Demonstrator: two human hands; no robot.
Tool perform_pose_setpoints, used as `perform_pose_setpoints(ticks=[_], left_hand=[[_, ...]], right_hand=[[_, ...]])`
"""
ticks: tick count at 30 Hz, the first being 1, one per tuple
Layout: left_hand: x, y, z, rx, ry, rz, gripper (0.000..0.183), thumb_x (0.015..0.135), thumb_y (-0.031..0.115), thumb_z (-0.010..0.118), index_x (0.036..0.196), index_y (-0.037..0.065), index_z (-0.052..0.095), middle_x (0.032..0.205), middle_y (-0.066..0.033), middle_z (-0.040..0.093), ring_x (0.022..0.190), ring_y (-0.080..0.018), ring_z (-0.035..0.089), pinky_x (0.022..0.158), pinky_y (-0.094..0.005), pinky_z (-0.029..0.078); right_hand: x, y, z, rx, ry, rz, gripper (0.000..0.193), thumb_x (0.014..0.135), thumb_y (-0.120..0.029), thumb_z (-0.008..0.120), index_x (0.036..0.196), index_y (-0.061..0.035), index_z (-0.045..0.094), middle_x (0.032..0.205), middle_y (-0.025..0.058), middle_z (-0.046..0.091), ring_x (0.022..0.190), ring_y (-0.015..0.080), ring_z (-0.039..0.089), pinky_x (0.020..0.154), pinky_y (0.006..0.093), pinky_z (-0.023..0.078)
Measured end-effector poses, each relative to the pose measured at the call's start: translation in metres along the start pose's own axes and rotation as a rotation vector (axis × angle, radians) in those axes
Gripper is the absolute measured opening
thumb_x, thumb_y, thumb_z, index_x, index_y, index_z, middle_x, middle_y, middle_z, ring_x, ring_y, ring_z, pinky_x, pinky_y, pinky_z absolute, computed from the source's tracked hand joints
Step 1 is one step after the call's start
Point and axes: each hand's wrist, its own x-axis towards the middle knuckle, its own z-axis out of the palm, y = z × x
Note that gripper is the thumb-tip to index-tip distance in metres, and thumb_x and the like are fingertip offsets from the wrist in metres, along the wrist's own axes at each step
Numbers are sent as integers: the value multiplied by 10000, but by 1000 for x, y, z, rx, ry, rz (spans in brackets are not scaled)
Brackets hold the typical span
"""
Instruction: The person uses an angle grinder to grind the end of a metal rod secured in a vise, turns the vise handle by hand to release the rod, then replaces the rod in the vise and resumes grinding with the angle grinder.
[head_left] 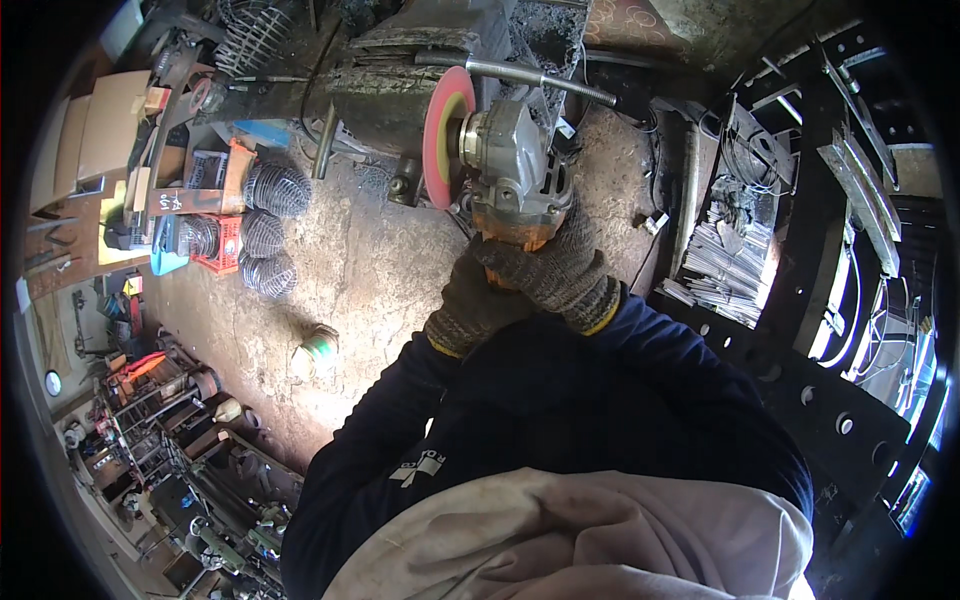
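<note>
Both my hands wear grey knitted work gloves with yellow-edged cuffs. They are closed together on the body of an angle grinder [510, 145], a worn grey metal head with an orange housing. My left hand [470, 300] grips from the left, partly behind the tool and the other glove. Over the top of the housing lies my right hand [560, 275], fingers wrapped around it. A red disc with a yellow middle [437, 140] is fitted on the grinder's left side, seen nearly edge-on. Beyond the grinder lies a threaded metal rod [520, 78] on the heavy, dirty workbench [375, 105].
Several coiled wire bundles [268, 235] stand on the floor at the left, beside a red crate [230, 240]. A small greenish round container [318, 350] sits nearer. Metal strips [725, 265] are stacked at the right, next to a dark perforated beam [780, 370].
</note>
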Motion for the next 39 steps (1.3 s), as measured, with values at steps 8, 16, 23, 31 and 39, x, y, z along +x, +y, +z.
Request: perform_pose_setpoints(ticks=[8, 16, 23, 31, 39], left_hand=[[1, 7, -3, -17, 15, -51, 966, 676, 295, 940, 1450, 28, 428, 1344, -172, 618, 1194, -292, 649, 1000, -408, 541], [-6, -26, 0, 55, 7, 20, 1090, 602, 314, 981, 1461, -5, 389, 1256, -217, 646, 1127, -343, 683, 895, -442, 586], [0, -42, -2, -39, 19, 50, 942, 619, 274, 982, 1379, -2, 498, 1261, -170, 667, 1126, -287, 686, 932, -420, 572], [-1, -3, -16, -101, -35, -16, 835, 642, 270, 974, 1328, 32, 561, 1238, -132, 683, 1105, -245, 686, 949, -408, 567], [-7, -8, -7, -273, -7, -79, 825, 667, 274, 951, 1328, 4, 536, 1173, -145, 706, 1049, -257, 709, 880, -403, 588]], right_hand=[[1, -17, -1, -345, -11, -128, 562, 826, -188, 858, 1304, -39, 602, 1223, 105, 689, 1107, 206, 680, 940, 354, 573], [1, -30, 3, -370, -31, -46, 509, 817, -206, 866, 1247, -42, 649, 1165, 85, 707, 1048, 179, 688, 908, 346, 574], [4, -33, 15, -287, 15, -163, 558, 799, -213, 878, 1270, -55, 624, 1186, 79, 682, 1045, 181, 676, 899, 347, 574], [3, -28, 17, -182, 71, -168, 643, 767, -210, 903, 1306, -56, 587, 1230, 94, 660, 1096, 186, 658, 925, 349, 563], [1, -29, 16, -204, 50, -94, 622, 770, -199, 898, 1292, -53, 594, 1217, 91, 670, 1102, 186, 657, 942, 353, 554]])
